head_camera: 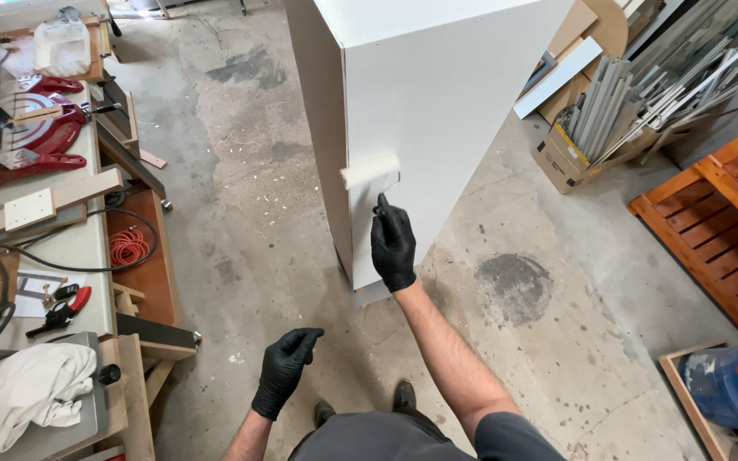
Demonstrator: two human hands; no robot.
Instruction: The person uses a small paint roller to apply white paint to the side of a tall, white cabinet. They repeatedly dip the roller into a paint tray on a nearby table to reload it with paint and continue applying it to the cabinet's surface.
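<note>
While we look down from head height, we see our right hand (393,248) in a black glove, fingers wrapped tight around the handle of a small paint roller (371,170). The roller's pale sleeve lies flat against the side of a tall white cabinet (437,102), near its front corner edge and roughly at mid-height of the visible panel. The cabinet stands upright on the stained concrete floor (241,213). Our left hand (284,369), also gloved in black, hangs free below and to the left, well apart from the cabinet; its fingers are loosely curled, holding nothing. Our dark shoes (403,394) show just under the right forearm. Along the left runs a workbench (70,248) with a red mitre saw (32,128) at the far end, a coil of orange cord (129,246) on a lower shelf, black cables, red-handled pliers (63,309), and a crumpled white rag (34,394) nearest us. To the right, a cardboard box (567,158) holds grey metal strips, an orange wooden frame (719,230) sits beyond it, and a blue drum (732,386) lies at the lower right corner.
</note>
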